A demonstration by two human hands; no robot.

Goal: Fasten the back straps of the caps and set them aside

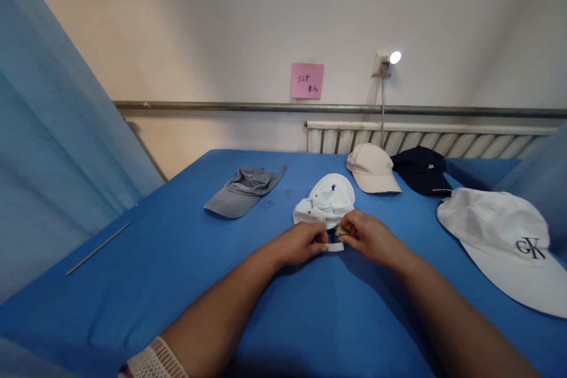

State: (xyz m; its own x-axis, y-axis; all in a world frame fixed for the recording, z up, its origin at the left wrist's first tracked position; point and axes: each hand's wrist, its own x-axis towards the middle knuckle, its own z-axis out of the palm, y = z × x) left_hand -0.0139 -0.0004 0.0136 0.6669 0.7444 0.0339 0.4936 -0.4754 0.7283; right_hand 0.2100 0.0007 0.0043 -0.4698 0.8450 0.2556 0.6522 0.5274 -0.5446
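Observation:
A small white cap with a dark emblem lies on the blue-covered table, its brim pointing away from me. At its near side is the back strap. My left hand pinches this strap, whose pale end sticks out to the right of my fingers. Close by on the right, my right hand is closed on the other side of the strap, where a small gold-coloured buckle shows at the fingertips. My fingers partly hide both strap ends.
A grey cap lies to the left, and a thin stick farther left. Beige, navy and larger white caps lie to the right. Behind the table are a radiator and a rail; a blue curtain hangs left.

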